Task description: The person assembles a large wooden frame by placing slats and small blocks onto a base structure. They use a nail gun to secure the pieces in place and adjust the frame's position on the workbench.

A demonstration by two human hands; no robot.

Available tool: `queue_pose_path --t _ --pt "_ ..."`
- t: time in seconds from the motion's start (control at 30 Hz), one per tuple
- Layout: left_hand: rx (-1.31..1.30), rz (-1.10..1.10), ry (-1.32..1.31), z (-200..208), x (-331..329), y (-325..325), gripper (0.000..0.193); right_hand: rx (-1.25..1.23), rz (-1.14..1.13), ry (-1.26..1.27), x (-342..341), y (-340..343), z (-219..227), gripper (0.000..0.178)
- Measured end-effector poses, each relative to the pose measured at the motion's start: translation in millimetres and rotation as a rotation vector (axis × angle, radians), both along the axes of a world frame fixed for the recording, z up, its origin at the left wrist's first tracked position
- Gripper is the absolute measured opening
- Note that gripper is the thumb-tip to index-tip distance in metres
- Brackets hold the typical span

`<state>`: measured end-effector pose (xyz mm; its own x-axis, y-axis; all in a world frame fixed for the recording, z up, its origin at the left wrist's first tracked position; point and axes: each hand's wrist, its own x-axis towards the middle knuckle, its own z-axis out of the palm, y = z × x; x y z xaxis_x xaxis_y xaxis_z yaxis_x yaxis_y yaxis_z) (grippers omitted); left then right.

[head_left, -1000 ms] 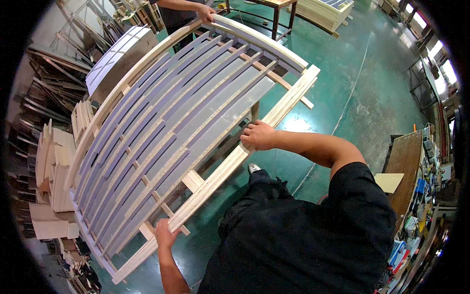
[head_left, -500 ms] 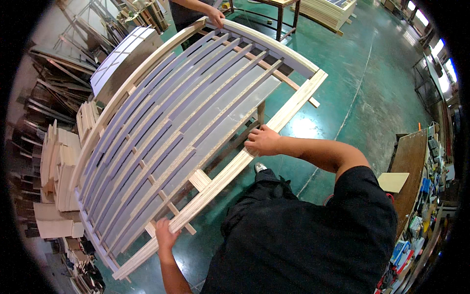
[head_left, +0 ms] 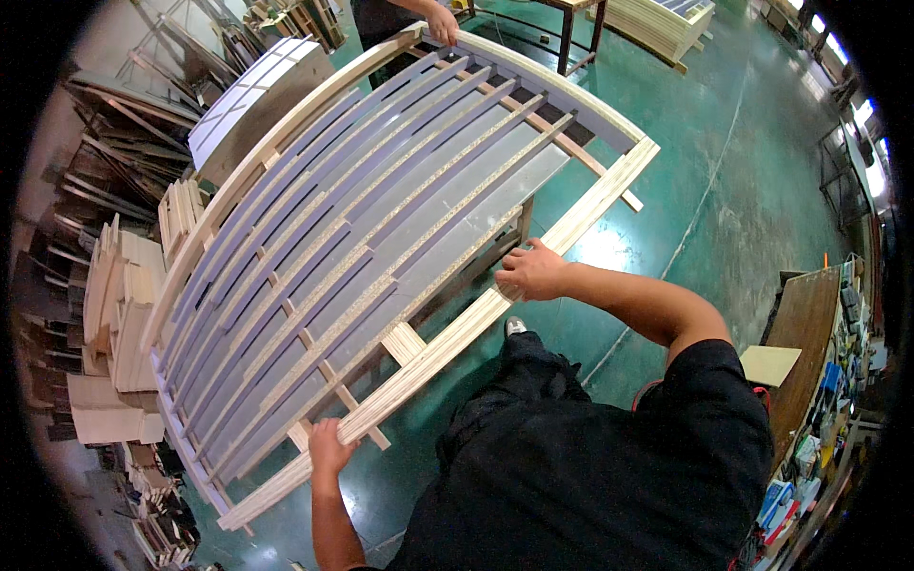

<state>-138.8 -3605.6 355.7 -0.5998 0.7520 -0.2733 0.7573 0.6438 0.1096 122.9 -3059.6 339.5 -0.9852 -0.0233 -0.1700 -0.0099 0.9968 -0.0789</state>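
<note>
A large wooden frame (head_left: pixel 445 354) with pale layered rails lies in front of me, its inside crossed by several long strips (head_left: pixel 367 224) over a grey panel (head_left: pixel 509 162). My left hand (head_left: pixel 328 447) is wrapped over the near rail toward its left end, close to a short crosspiece. Farther right along the same rail, my right hand (head_left: pixel 529 270) grips it with the fingers curled over its edge. At the far side a co-worker's hand (head_left: pixel 442 23) rests on the frame's far corner.
Stacked pale boards (head_left: pixel 124 305) and a rack of wood offcuts (head_left: pixel 124 114) stand at left. A metal-legged table (head_left: pixel 568 33) and a panel stack (head_left: pixel 657 33) are at the back. At right runs a brown workbench (head_left: pixel 804 314) with tools, over a green floor (head_left: pixel 705 238).
Relative to the view, the frame and surroundings have shifted slightly right. Both my hands keep their hold on the near rail, and the co-worker's hand stays at the far corner.
</note>
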Motion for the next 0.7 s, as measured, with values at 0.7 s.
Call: queue_pose_path --t 0.7 --pt "0.042 -0.032 -0.086 -27.4 -11.3 -17.0 0.044 -0.139 -0.038 -0.034 -3.9 2.8 1.0 0.048"
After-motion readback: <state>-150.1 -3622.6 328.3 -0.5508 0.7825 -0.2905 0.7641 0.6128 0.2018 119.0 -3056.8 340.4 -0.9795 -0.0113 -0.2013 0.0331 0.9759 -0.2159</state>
